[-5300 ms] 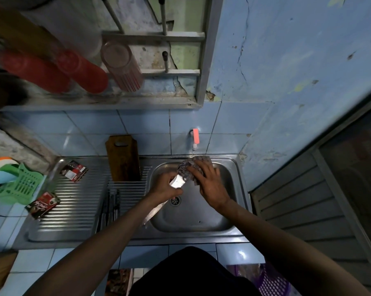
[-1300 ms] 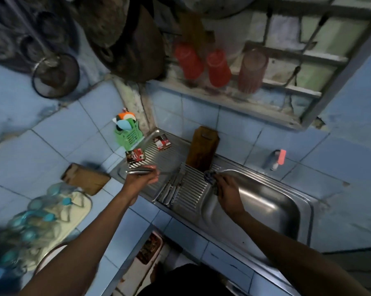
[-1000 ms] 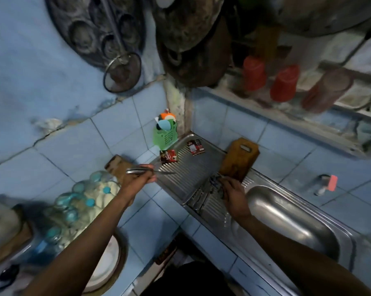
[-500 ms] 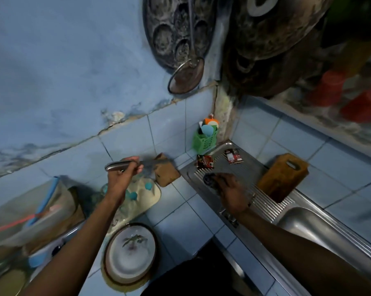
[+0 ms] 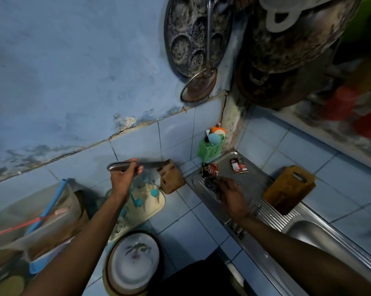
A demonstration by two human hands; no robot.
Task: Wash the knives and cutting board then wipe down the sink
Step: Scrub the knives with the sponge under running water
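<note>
Left hand (image 5: 122, 180) grips a steel knife (image 5: 135, 165) by its handle at frame centre-left, blade pointing right, tip at the wooden knife block (image 5: 170, 178) on the tiled worktop (image 5: 188, 229). Right hand (image 5: 233, 196) holds a dark scrubber (image 5: 211, 184) over the sink (image 5: 304, 229) drainboard, centre-right. Cutting board (image 5: 288, 189) leans against the wall tiles at right. 2 sachets (image 5: 224, 167) lie on the drainboard near a green basket (image 5: 210, 148).

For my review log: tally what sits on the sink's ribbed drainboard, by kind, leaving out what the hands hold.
Red-and-black sachets: 2
Wooden cutting board: 1
Knives lying on the ribs by the right wrist: several, count unclear
Total clearly countable: 3
</note>
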